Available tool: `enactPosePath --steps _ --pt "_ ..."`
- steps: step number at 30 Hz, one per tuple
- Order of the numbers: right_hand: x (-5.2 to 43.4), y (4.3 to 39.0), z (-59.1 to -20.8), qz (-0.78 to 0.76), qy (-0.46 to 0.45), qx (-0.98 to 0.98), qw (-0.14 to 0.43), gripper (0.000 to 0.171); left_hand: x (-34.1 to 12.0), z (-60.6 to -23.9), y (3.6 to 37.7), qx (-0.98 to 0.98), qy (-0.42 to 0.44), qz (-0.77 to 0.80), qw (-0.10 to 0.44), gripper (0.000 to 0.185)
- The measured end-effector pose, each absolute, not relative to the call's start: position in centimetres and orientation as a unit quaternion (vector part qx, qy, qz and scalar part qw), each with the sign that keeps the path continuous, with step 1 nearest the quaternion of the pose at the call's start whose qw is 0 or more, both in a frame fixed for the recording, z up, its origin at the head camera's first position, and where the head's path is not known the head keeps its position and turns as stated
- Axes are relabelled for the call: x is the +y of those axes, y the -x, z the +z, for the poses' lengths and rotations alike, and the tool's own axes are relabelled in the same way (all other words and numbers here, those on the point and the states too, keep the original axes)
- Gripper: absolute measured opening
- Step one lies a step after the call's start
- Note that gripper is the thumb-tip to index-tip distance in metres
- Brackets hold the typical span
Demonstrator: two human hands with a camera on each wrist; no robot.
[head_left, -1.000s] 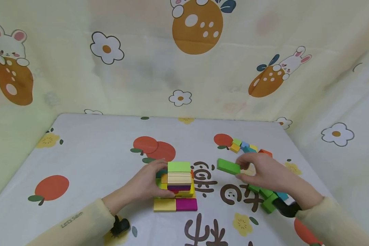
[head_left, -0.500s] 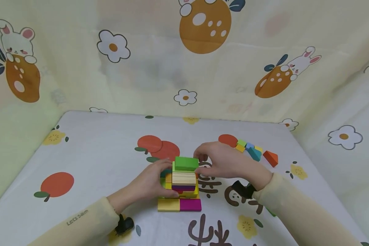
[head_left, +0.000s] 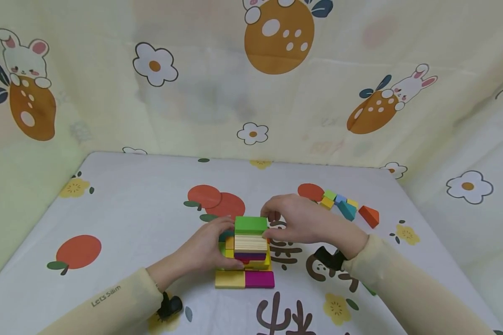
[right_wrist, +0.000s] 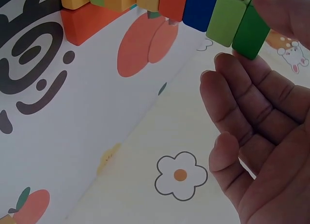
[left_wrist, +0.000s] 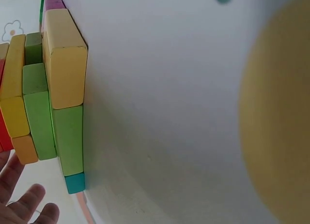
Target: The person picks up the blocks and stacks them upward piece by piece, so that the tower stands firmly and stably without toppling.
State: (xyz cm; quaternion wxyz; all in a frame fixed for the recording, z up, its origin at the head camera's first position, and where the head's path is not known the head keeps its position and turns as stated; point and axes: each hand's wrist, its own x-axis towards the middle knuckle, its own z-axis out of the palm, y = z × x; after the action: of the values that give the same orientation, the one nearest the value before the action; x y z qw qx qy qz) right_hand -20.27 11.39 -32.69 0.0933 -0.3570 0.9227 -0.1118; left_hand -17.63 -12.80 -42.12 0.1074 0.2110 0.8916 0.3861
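Since a second ago, the right hand (head_left: pixel 302 218) has carried the green block (head_left: pixel 250 225) from the right side of the table over to the block stack (head_left: pixel 246 251), where it now lies flat on top, squared up compared with half a second ago.

At the left, the left hand (head_left: pixel 207 246) rests against the stack's left side, fingers fairly straight along the blocks, thumb at the front, holding the pile steady rather than wrapping around any piece. The stack stands near the middle of the table (head_left: pixel 121 209), which is covered in a white cloth printed with fruit. Under the green block sit a pale wooden block, a purple one and yellow ones; a yellow block (head_left: pixel 229 279) and a magenta block (head_left: pixel 259 279) lie flat in front.

To the right, the right hand pinches the green block's far right end between thumb and fingertips. Farther right, loose small blocks (head_left: pixel 339 202) and an orange wedge (head_left: pixel 369 215) lie well apart from the stack.
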Motion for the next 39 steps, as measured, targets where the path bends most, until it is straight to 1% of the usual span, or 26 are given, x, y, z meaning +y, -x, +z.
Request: enactPosePath --steps 11,16,19,23,26,30,39 --pt "11.4 20.3 -32.8 -0.115 0.36 0.921 0.095 0.027 -12.8 -42.2 17.5 0.893 -0.205 0.385 0.11 0.08" --pt "11.9 20.2 -32.8 -0.126 0.353 0.922 0.1 0.037 -12.7 -42.2 17.5 0.894 -0.203 0.384 0.113 0.08" --pt "12.9 19.9 -32.7 -0.144 0.342 0.924 0.091 0.041 -12.7 -42.1 17.5 0.895 -0.203 0.382 0.112 0.08" --pt "15.5 19.0 -32.6 -0.153 0.321 0.933 0.062 0.037 -12.7 -42.0 17.6 0.895 -0.207 0.379 0.108 0.079" --pt "18.1 18.3 -33.1 -0.149 0.299 0.941 0.053 0.031 -12.7 -42.0 17.6 0.895 -0.21 0.38 0.107 0.079" --pt "22.0 17.2 -34.6 -0.155 0.26 0.951 0.066 0.027 -12.7 -42.0 17.7 0.893 -0.208 0.383 0.11 0.08" --pt "30.0 14.0 -39.4 -0.158 0.146 0.968 0.132 0.022 -12.8 -42.1 17.4 0.895 -0.203 0.381 0.11 0.082"
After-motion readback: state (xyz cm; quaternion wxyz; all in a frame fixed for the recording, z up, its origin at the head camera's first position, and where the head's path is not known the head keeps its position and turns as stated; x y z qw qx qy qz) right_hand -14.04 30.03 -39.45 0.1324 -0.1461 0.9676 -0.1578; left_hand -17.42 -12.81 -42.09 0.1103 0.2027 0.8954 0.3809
